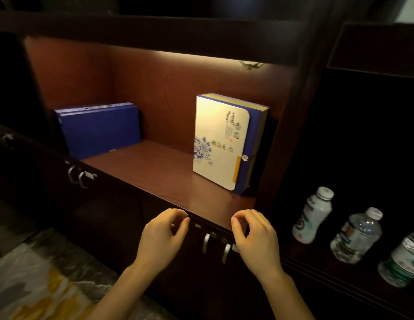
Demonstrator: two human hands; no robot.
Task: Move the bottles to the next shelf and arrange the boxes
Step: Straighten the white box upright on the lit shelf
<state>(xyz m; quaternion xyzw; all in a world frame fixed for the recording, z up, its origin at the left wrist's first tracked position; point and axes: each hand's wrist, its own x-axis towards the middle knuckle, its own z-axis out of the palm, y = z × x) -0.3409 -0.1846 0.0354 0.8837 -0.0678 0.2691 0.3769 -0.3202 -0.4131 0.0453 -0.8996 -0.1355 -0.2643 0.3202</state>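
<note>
A cream and blue box (221, 140) with a flower print stands upright at the right end of the lit shelf (159, 172). At the left end a dark blue box (100, 130) leans against the side wall. In the dark shelf to the right stand three bottles: a white one (313, 214), a clear one (356, 235) and a green-labelled one (402, 259) at the frame edge. My left hand (163, 236) and my right hand (255, 234) hover in front of the shelf's front edge, fingers loosely curled, holding nothing.
Below the shelf are dark cabinet doors with metal handles (216, 247); more handles (80, 175) sit further left. A dark upright panel (291, 135) separates the two shelves. The marble-patterned floor (46, 273) shows at the bottom left.
</note>
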